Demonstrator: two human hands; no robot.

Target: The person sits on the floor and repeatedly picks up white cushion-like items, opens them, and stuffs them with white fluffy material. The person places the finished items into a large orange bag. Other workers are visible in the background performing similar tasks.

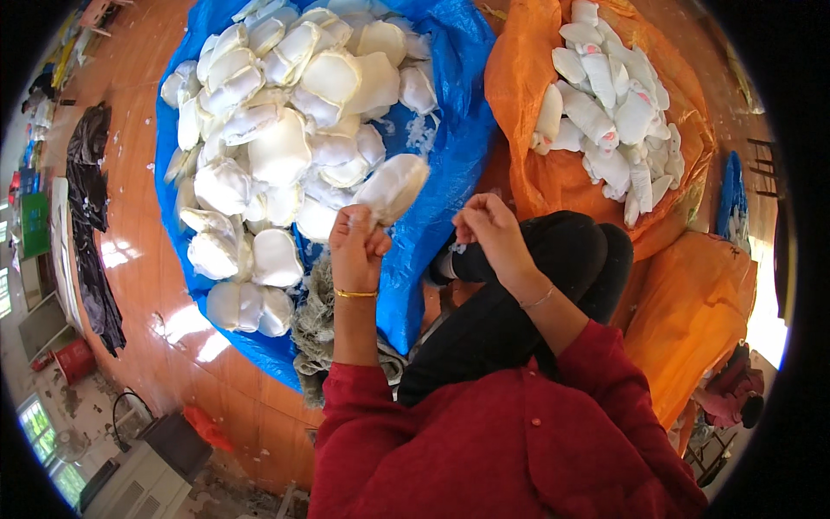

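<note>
Left hand (356, 246) grip clenched on a flat white fabric piece (393, 186), held up over the blue sheet (450, 130) just beside the white pile (277, 130). Right hand (488, 227) pinched shut, can't tell on what. Orange sack (536, 164) with white stuffed pieces (609, 112) on the right

blue plastic sack (450, 130): wide, crinkled, spread open on the floor at upper centre, piled with white pieces | orange plastic sack (553, 182): open, at upper right beside the blue one, holding smaller white pieces | second orange sack (692, 311): bulging, at right edge | labels, signs, screens: none legible
</note>
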